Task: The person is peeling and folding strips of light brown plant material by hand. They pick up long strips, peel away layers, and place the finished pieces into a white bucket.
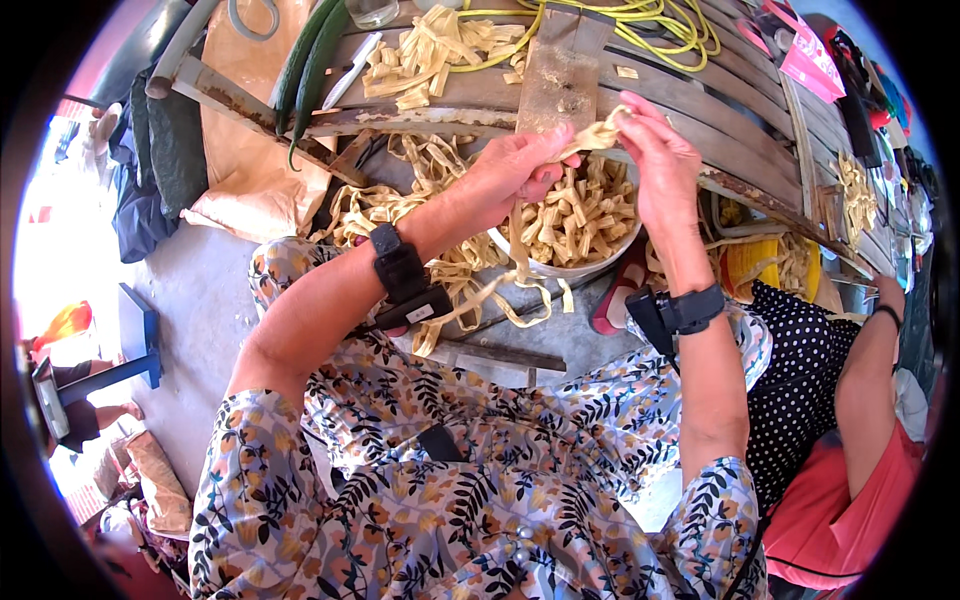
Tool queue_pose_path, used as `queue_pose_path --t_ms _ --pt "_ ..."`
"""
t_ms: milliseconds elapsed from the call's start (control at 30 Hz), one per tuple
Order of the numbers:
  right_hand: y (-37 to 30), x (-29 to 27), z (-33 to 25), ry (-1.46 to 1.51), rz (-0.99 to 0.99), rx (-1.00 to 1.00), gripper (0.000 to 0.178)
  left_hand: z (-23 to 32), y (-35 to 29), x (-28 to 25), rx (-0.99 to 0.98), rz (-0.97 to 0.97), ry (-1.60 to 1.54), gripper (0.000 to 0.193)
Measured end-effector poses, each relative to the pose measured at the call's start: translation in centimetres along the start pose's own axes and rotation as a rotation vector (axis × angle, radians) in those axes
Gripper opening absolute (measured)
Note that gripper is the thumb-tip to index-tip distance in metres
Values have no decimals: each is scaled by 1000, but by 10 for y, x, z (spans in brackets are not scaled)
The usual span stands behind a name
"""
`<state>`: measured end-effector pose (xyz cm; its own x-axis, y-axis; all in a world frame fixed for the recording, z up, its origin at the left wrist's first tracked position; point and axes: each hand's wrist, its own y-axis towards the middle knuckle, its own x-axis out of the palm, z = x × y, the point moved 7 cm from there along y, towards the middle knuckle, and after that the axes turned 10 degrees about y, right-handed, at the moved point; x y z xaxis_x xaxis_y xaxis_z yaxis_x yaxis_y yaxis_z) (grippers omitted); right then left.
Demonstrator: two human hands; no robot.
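Both my hands meet over a white tub (610, 262) heaped with short, folded or knotted tan pieces (585, 215). Stretched between them is a pale tan ribbon-like strip (590, 137). My left hand (522, 168) pinches it between thumb and fingers, while my right hand (658, 150) grips its other end with the fingertips. A long strip (517, 245) dangles below my left hand past the tub's rim; whether it is the same piece I cannot tell. Loose long strips (400, 205) lie tangled left of the tub.
Ahead stands a slatted wooden table (740, 110) carrying a pile of tan pieces (440, 55), a wooden board (560, 85), yellow cord (680, 30) and long green gourds (315, 70). Brown paper (260, 150) hangs at left. Another person's arm (870, 400) is at right.
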<state>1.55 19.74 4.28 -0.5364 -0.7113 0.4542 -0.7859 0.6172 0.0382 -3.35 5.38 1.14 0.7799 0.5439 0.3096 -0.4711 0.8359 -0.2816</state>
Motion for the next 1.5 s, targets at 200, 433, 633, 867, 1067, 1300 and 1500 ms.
queue_pose_path --t_ms 200,433,633,867,1067,1300,1500 --pt "-5 -12 5 90 98 171 12 -5 -4 2 -50 -191 -110 23" --pt "-8 -9 0 -52 8 159 14 -8 -9 -3 -72 -315 -75 21" --pt "-19 3 7 -371 -112 206 15 0 -12 -3 120 -154 492 26" --pt "-8 -6 4 -2 14 234 8 -16 -2 9 -54 -544 -183 27" --pt "-11 0 8 -150 -19 197 10 10 4 1 253 -89 454 31" --pt "-15 9 19 -147 -96 232 12 4 6 3 73 -198 232 24" --pt "-15 13 24 -65 -107 286 13 3 5 11 48 -335 65 23"
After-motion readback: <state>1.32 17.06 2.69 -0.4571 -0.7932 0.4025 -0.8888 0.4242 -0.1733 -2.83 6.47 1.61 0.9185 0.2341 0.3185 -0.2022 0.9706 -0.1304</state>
